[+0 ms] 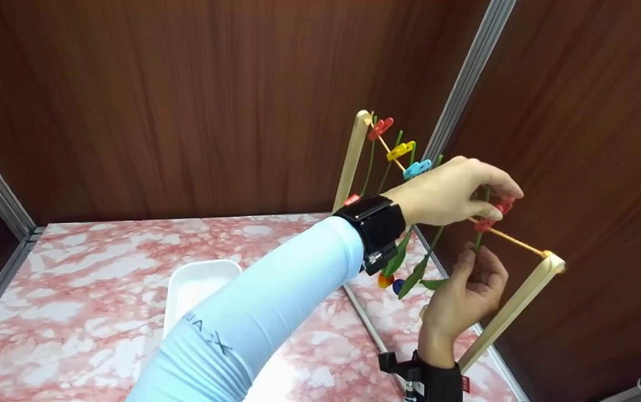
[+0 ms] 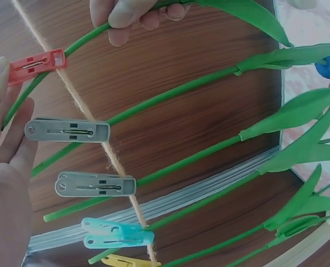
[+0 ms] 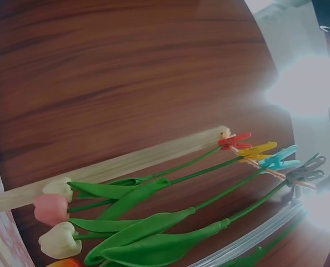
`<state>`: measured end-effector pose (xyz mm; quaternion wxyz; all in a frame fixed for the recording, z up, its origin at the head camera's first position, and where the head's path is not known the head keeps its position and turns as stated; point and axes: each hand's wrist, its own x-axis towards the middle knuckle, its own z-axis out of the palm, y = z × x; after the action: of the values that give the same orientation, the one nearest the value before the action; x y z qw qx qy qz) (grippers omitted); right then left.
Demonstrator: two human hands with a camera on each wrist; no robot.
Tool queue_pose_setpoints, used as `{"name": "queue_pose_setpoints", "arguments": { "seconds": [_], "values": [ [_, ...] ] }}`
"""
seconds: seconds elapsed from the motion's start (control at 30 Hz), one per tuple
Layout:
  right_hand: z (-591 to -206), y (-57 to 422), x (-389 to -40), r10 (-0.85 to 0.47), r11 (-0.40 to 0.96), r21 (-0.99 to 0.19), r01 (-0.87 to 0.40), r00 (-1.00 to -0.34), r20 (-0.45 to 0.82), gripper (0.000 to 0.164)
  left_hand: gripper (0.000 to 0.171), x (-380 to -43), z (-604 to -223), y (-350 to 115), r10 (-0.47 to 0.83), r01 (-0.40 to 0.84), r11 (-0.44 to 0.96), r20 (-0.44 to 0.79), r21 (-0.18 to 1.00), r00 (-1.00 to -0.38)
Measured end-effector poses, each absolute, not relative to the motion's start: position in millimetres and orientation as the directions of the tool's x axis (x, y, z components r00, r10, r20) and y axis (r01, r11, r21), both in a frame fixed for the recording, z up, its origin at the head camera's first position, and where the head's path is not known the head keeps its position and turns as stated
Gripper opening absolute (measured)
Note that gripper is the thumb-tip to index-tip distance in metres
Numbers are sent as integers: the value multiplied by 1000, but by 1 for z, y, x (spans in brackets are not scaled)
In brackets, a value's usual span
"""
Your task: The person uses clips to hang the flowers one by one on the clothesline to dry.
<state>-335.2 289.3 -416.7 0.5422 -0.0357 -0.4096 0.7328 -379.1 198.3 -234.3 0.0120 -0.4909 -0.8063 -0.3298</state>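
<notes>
My left hand [image 1: 457, 187], reaching across in a light blue sleeve, pinches a red clothespin [image 2: 37, 65] between thumb and fingers. The clothespin sits on a twine line [image 1: 521, 243], with a green artificial flower stem [image 2: 87, 38] caught at its jaws. Just below, my right hand [image 1: 465, 287] pinches that same stem; its bloom is hidden in the head view. Beside it on the line, two grey clothespins [image 2: 68, 130] and a light blue clothespin [image 1: 417, 168] each hold a stem. Further along are a yellow clothespin [image 1: 400, 151] and another red clothespin [image 1: 381, 128]. The right wrist view shows neither hand.
The twine runs between two wooden posts [image 1: 513, 312]. Tulip heads hang downward, among them a pink tulip [image 3: 51, 208], a white tulip [image 3: 60, 241] and a blue bloom [image 2: 327, 65]. A white tray [image 1: 175, 296] lies on the pink marbled table [image 1: 86, 301], partly behind my left sleeve. Brown panels stand close behind.
</notes>
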Motion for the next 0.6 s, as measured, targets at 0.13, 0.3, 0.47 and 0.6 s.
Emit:
{"name": "queue_pose_setpoints", "arguments": {
  "seconds": [0.13,0.3,0.47,0.6],
  "values": [
    [-419,291,-338,811,-66,-649,-758,-420,407,15,46,-382,-239,191,744,817,256,433,517,-508],
    [-420,294,-340,802,-47,-654,-755,-418,426,18,38,-383,-247,175,650,863,162,607,478,-458],
    [-423,294,-338,812,22,-714,-700,-404,421,25,33,-387,-269,152,473,902,126,774,412,-420],
    [-429,292,-329,777,197,-762,-617,-375,505,46,41,-390,-295,123,364,898,261,826,353,-430]
  ]
}}
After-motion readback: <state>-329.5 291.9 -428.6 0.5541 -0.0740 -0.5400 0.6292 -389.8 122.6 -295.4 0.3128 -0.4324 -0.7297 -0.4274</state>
